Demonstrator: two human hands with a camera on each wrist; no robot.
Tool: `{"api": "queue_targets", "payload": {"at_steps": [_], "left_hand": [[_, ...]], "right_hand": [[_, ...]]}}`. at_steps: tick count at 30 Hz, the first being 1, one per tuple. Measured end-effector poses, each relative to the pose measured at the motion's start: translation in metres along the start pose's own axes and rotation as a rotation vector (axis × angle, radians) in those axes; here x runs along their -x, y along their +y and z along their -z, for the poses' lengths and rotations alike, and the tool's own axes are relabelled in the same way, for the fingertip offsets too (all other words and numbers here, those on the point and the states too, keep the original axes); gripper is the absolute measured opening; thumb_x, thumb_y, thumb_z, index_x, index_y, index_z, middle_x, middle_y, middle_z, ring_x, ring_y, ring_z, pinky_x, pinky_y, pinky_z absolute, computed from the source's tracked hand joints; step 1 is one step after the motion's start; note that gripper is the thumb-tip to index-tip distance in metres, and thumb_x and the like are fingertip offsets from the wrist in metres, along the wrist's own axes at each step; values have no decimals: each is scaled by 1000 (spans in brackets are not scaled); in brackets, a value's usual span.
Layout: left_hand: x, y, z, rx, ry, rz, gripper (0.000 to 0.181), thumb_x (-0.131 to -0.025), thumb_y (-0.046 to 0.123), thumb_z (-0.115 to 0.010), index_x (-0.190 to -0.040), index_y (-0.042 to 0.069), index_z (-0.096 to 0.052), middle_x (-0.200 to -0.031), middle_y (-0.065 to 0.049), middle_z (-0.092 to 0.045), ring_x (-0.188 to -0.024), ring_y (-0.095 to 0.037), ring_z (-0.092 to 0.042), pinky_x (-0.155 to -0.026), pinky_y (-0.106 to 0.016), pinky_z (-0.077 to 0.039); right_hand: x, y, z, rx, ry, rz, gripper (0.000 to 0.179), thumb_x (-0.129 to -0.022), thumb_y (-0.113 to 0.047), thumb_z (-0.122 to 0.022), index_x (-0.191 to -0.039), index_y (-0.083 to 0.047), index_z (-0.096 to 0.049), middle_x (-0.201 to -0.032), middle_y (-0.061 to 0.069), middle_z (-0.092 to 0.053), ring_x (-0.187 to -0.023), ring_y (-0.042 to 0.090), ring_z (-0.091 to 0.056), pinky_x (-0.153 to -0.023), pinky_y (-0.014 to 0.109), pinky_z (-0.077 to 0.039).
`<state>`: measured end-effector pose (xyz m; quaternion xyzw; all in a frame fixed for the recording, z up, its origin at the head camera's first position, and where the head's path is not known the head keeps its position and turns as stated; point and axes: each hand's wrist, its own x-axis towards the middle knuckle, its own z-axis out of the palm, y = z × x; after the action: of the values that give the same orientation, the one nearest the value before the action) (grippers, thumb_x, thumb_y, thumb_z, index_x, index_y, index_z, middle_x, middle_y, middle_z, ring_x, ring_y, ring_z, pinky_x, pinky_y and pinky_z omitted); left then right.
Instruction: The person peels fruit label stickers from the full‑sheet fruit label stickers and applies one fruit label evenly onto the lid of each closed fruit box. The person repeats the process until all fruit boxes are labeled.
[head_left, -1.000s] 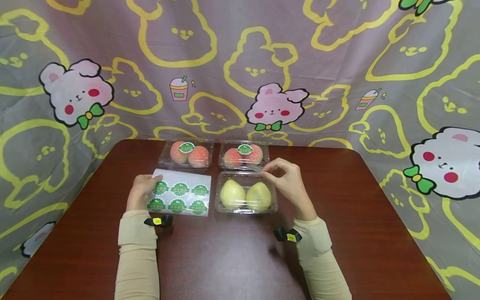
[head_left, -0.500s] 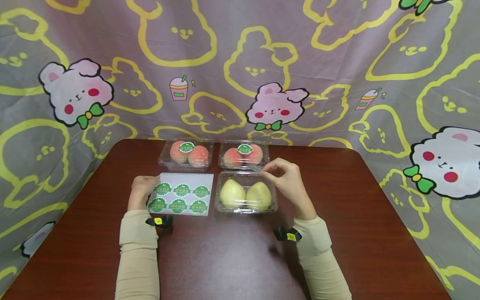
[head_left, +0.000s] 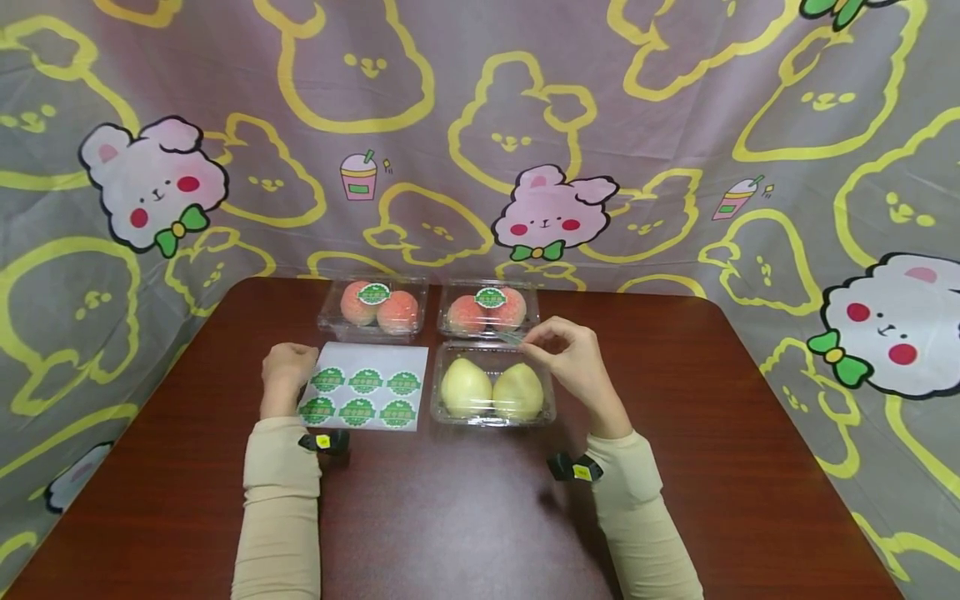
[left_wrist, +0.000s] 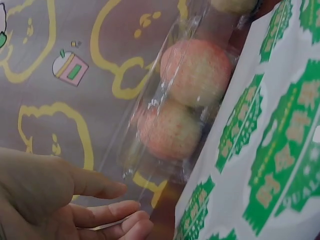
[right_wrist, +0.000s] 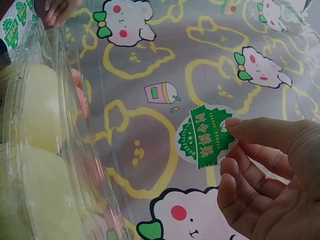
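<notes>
Between right thumb and forefinger I pinch a round green-and-white sticker (right_wrist: pixel 206 136), held above the right end of a clear clamshell box (head_left: pixel 493 417) with two pale yellow pears (head_left: pixel 467 388). My right hand (head_left: pixel 572 354) stays raised over that box's back right corner. On the table to its left lies a white sticker sheet (head_left: pixel 375 357) with several green labels in two rows. My left hand (head_left: pixel 288 371) is at the sheet's left edge. In the left wrist view its thumb and fingers (left_wrist: pixel 102 215) are relaxed, holding nothing, with a gap from the sheet.
Behind stand two clear boxes of peaches, the left box (head_left: pixel 330 321) and the right box (head_left: pixel 531 310), each with a green sticker on its lid. The brown table (head_left: pixel 450 517) ends at a patterned curtain (head_left: pixel 660 108).
My left hand has let go of the sheet, which now lies flat and slightly further right. The right hand holds nearly still with the sticker.
</notes>
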<state>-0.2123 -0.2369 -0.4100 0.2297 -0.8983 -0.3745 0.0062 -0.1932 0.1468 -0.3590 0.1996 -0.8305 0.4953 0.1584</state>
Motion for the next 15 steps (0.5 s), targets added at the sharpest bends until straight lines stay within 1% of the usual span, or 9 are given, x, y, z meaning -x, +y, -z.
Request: {"api": "queue_targets", "payload": {"at_steps": [5,8,11,13,15], "left_hand": [[4,10,-4,-39,-33,-91,41,-97,22,-47,-119,-9,-62,-124,-31,-60,-109,-44,-57,-88,-51,-48],[7,18,-9,-60,-53,-152,37,-95,21,-48,-111,-8,-65,-112,-29,-65,-95,-37,-60,-75,-42,-49],[9,26,-14,-63,-80,-204,32,-92,19,-49,-100,-7,-66,-96,-23,-67,-79,-27,-57,-63,-31,-43],[11,31,-18,-54,-107,-229,30,-92,17,-49,-98,-6,-66,-93,-20,-68,-77,-22,-56,-60,-25,-40],[12,36,-23,-40,-142,-262,30,-92,16,-50,-100,-7,-66,-93,-21,-69,-77,-22,-59,-60,-24,-40]], "right_hand": [[-1,1,-1,2,-8,-21,6,-78,-2,-76,-82,0,-72,-80,18,-70,-65,-3,-53,-62,17,-47],[-1,1,-2,2,-10,-25,6,-78,-2,-77,-82,0,-72,-80,18,-70,-65,-3,-53,-62,18,-47],[-1,2,-2,-1,-13,-28,6,-78,-2,-77,-82,0,-72,-80,18,-70,-65,-3,-53,-62,16,-47],[-2,2,-2,-2,-15,-31,7,-77,-2,-77,-81,0,-72,-80,18,-70,-65,-3,-53,-62,16,-47],[-2,3,-2,-2,-16,-34,7,-77,-2,-77,-82,0,-72,-80,18,-70,-65,-3,-53,-63,16,-47]]}}
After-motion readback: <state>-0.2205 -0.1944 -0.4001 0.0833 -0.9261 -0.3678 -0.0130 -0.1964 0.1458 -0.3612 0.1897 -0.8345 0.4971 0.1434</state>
